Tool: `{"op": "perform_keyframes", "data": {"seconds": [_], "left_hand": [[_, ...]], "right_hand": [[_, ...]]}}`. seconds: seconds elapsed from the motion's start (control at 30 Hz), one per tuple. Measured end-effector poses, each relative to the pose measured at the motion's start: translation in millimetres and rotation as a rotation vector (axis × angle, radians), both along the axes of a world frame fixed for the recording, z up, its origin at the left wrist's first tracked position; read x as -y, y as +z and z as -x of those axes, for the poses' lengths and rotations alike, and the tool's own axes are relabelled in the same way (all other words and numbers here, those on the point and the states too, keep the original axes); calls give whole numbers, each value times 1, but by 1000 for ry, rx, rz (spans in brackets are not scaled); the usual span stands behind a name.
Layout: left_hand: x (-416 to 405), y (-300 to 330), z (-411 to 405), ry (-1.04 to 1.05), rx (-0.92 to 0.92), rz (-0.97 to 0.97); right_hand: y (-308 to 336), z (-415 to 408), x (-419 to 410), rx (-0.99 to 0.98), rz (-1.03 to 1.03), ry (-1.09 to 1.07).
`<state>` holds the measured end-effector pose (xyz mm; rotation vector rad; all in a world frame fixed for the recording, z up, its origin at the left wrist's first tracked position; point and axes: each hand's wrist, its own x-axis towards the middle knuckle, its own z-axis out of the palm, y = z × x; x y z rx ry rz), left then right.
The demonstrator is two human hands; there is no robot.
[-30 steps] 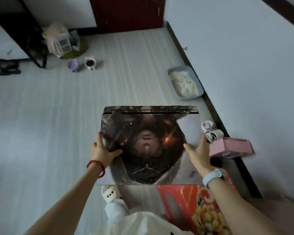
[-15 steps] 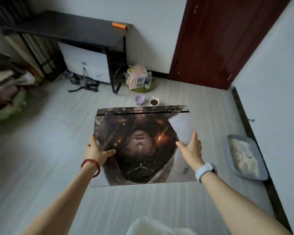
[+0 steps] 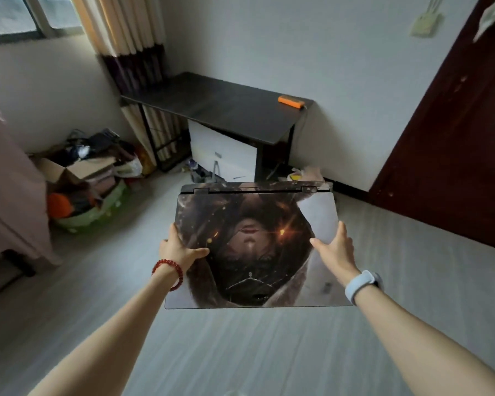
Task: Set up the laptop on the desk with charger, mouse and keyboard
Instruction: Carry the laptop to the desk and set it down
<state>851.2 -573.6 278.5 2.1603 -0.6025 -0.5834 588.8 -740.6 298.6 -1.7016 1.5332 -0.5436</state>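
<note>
While the closed laptop (image 3: pixel 256 247) hangs flat in the air, well short of the desk (image 3: pixel 220 107), the left hand (image 3: pixel 177 250) and right hand (image 3: pixel 336 251) clamp its side edges, a sound hold for something stiff, smooth-skinned, probably weighty and fragile.

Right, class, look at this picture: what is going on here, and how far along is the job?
A person carries a closed laptop with a dark illustrated lid level in the air, left hand and right hand gripping its side edges. The long black desk stands ahead against the wall, bare except for a small orange rectangular object at its right end. The laptop is not yet set down; no charger, mouse or keyboard is visible.
</note>
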Motion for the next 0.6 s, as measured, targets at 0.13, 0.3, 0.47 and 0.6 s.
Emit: {"op": "perform_keyframes", "data": {"seconds": [0.13,0.3,0.47,0.6], "left_hand": [[51,13,-69,69,13,-31],[122,9,-188,150,22,-77],[196,0,-319,159,7,-87],[273,15,-436,141,23,-101]], "right_hand": [[6,-80,72,27,-6,82],[-5,-209,160,90,-33,148],[-18,-344,238,65,-25,132],[-9,-453,309,51,-23,108]]}}
